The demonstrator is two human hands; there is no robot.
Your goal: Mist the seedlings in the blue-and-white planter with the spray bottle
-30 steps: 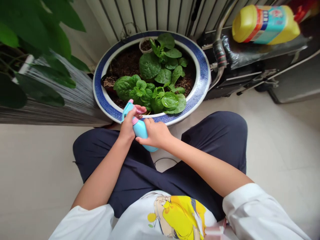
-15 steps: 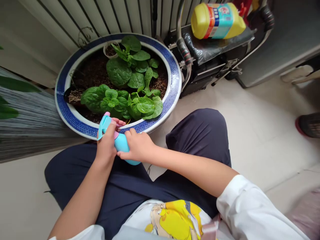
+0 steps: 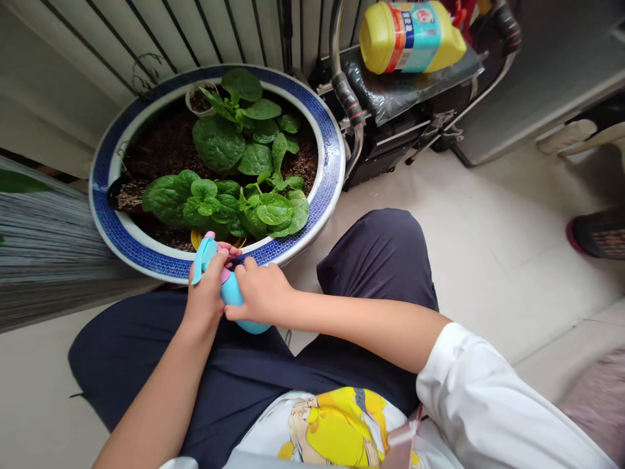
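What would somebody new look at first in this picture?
Probably the big blue-and-white pot of leafy green plants, beyond the person's knees. Next, the blue-and-pink spray bottle by its near rim, held by left hand and right hand. Then the yellow jug on its side, upper right.

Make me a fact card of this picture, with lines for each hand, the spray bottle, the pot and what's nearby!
Left hand: around the spray bottle near its top
Right hand: gripping the bottle's blue body
Spray bottle: blue with pink parts, tilted
Pot: round, blue-and-white rim; dark soil and green leafy plants inside
Nearby: yellow jug lying on its side, on clear plastic
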